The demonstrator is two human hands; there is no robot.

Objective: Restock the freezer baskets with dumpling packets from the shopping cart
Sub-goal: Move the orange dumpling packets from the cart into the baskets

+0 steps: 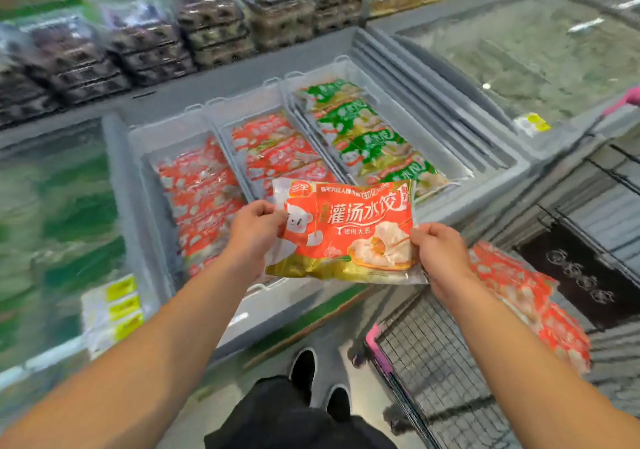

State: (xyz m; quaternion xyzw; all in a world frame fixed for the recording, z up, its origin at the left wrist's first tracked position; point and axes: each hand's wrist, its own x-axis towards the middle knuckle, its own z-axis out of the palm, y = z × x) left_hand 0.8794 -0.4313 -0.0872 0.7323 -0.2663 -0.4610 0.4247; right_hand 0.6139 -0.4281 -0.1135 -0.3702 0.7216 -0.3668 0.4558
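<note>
I hold one red dumpling packet [349, 230] flat in front of me, above the freezer's front edge. My left hand [254, 228] grips its left side and my right hand [438, 252] grips its right side. Three grey freezer baskets sit in the open chest: the left basket [145, 143] and the middle basket [221, 112] hold red packets, the right basket [377, 91] holds green packets. More red packets [533, 296] lie in the wire shopping cart [426, 355] at lower right.
Closed glass freezer lids lie at left [55, 226] and at upper right [526, 57]. Stacked egg cartons [145, 39] fill the shelf behind the freezer. My shoes [304, 369] stand on the floor between freezer and cart. Yellow price tags [114, 310] stick to the left lid.
</note>
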